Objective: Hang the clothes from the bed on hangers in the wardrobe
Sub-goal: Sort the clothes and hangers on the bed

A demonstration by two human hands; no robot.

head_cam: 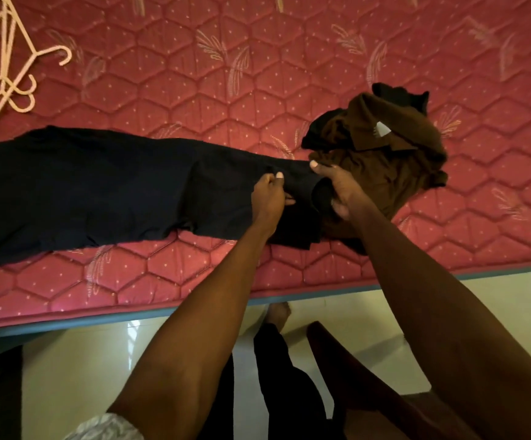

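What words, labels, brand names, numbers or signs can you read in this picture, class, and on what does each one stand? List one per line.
No text can be read anywhere in this view.
White tag at the collar of the brown shirt: any print on it is too small and blurred to read.
Red mattress: only a quilted hexagon and leaf pattern, no lettering.
Dark garment and pale hangers: no visible label or mark.

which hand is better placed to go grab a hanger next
Left. The hangers lie at the mattress's far left, on the left hand's side. The right hand would have to cross over.
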